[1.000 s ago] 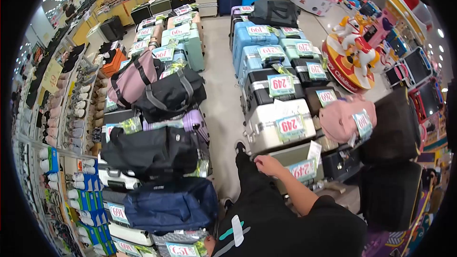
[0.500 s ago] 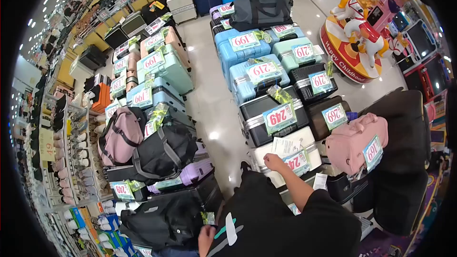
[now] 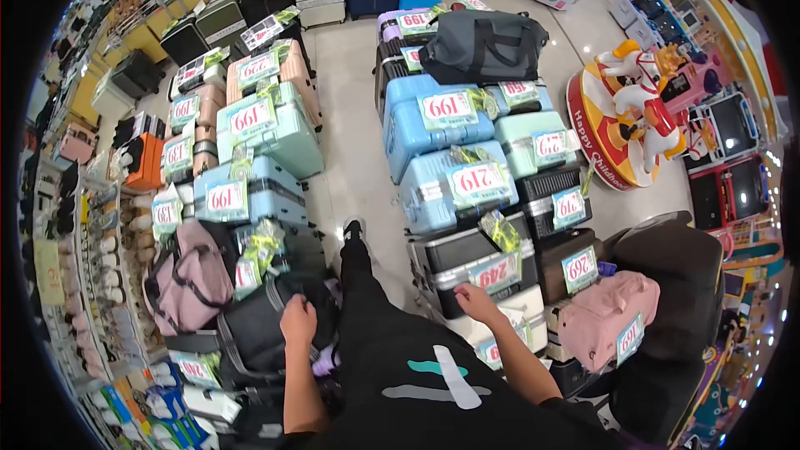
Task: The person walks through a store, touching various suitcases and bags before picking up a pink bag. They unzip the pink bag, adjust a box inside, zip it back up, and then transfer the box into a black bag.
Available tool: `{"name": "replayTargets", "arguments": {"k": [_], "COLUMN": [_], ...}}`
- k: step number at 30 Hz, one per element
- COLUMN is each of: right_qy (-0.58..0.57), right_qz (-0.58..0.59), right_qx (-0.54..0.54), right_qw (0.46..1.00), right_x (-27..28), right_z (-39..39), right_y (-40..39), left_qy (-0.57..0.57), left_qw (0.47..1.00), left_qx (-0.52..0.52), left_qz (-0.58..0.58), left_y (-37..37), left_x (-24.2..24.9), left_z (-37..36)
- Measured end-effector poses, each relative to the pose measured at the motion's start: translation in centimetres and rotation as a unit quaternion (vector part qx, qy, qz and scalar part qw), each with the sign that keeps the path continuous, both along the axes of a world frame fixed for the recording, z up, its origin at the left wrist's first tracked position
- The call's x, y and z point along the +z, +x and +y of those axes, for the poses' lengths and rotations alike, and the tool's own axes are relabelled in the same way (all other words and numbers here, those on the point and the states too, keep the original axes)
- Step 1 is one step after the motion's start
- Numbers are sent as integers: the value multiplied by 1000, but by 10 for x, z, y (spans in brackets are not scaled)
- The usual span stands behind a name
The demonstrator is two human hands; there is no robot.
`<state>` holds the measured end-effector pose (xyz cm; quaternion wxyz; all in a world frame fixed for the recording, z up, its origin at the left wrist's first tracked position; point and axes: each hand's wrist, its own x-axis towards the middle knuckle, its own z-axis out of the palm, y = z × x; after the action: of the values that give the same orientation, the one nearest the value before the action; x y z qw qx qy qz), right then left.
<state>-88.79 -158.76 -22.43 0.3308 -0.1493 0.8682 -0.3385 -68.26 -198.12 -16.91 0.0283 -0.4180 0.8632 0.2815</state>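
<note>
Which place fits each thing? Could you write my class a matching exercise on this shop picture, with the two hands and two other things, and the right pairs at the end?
Things:
1. Left hand
2. Toy horse
3. Right hand
4. Dark grey bag

Places:
A. In view, next to the silver-banded black suitcase
B. On top of suitcases towards the far end of a row
C. In view, next to the black bag
D. On a round base reading "Happy Childhood"

Right pairs: 1-C, 2-D, 3-A, 4-B
</note>
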Motion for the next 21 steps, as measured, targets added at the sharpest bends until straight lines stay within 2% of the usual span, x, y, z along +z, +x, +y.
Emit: {"name": "replayTargets", "arguments": {"k": [1,2,5,6,8,9,10,13,14,15,19,20,21], "right_qy": [-10,19,45,29,12,-6,-21,-24,29,33,22,20,-11], "right_qz": [22,22,21,54,12,-30,-66,-50,20,39,52,62,77], "right_qx": [-4,-16,-46,-45,-39,-44,-73,-146,-115,-126,-203,-227,-260], "right_qw": [1000,999,998,997,999,999,995,988,993,991,978,972,962], "right_x": [7,14,33,33,35,40,44,35,28,29,38,35,26], "right_z": [-21,-45,-115,-135,-166,-179,-192,-202,-199,-202,-225,-230,-241], "right_y": [-18,-37,-98,-115,-155,-176,-196,-239,-249,-260,-301,-312,-325], "left_qy": [18,64,163,378,571,466,479,479,460,460,392,377,290], "left_qw": [997,992,946,861,698,787,774,798,815,825,849,863,899], "left_qx": [-28,2,-94,-19,64,-32,-2,78,107,104,48,55,-38], "left_qz": [-71,-110,-263,-339,-428,-402,-415,-358,-335,-311,-351,-333,-325], "left_y": [-13,-25,-29,-32,2,-29,-78,-121,-138,-139,-217,-212,-192], "left_x": [-7,-12,-51,-64,-160,-108,-48,-32,-28,-42,13,-3,-38], "left_z": [-21,-36,-79,-92,-107,-113,-129,-158,-168,-181,-231,-245,-263]}}
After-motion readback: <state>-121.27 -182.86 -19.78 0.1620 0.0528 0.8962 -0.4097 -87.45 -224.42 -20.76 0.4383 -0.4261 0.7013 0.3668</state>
